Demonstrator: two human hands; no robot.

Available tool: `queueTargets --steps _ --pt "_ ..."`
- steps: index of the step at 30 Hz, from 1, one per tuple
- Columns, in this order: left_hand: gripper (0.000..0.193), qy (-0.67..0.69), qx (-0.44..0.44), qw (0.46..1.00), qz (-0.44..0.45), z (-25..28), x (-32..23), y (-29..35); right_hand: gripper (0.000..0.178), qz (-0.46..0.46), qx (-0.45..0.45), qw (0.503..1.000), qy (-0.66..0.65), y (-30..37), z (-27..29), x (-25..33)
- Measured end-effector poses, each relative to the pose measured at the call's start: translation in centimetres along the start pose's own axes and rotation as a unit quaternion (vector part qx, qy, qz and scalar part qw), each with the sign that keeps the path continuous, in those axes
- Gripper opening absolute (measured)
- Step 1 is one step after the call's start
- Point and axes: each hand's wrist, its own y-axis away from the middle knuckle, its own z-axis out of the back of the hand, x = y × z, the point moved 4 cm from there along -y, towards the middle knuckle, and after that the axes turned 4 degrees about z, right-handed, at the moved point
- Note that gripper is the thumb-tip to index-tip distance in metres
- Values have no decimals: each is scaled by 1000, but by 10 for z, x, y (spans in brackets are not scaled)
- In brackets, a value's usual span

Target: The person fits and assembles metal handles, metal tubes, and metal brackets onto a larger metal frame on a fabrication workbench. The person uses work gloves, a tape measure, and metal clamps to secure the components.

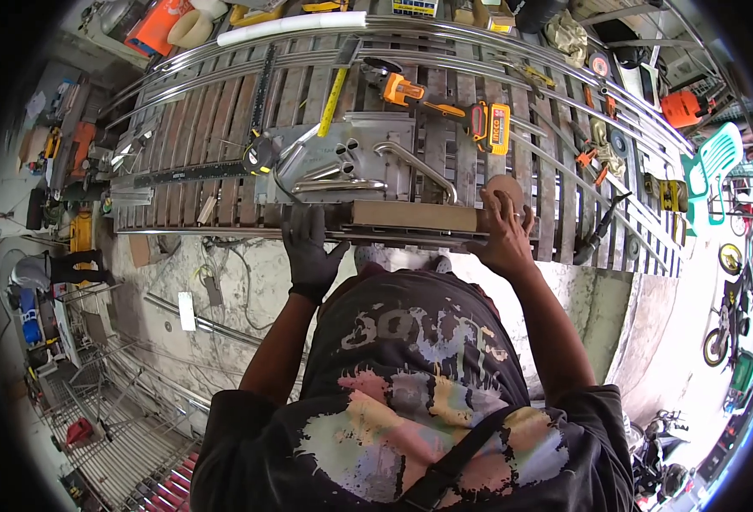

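A long flat-faced bar lies along the near edge of the slatted bench, brown in its middle and darker toward the left. My left hand, in a dark glove, has its fingers over the bar's left part and its thumb on the near side. Bare, my right hand curls bent, spread fingers over the right end. Just beyond those fingertips is a round brown disc. Behind the bar, bent shiny metal tubes rest on a grey metal sheet.
An orange cordless angle grinder lies beyond the sheet. Left of it are a tape measure with its yellow blade out and a black carpenter's square. Long metal tubes run along the back. Clamps lie right; a green chair stands beyond.
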Motion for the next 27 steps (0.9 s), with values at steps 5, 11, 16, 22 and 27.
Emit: queueTargets --steps 5,11,16,22,27 --pt "94 24 -5 1000 -8 -10 8 0 102 23 27 999 -8 -7 -7 9" --pt "97 59 -32 997 -24 -14 11 -9 89 108 -6 994 -29 -20 -29 22" --pt "93 71 -62 995 -40 1 2 -24 91 107 7 994 -16 -26 -30 31" --pt "87 78 -28 996 -35 2 4 -26 86 112 45 992 -24 -33 -17 39" --pt "85 77 -59 994 -51 1 4 -24 58 51 14 994 -95 -80 -20 40"
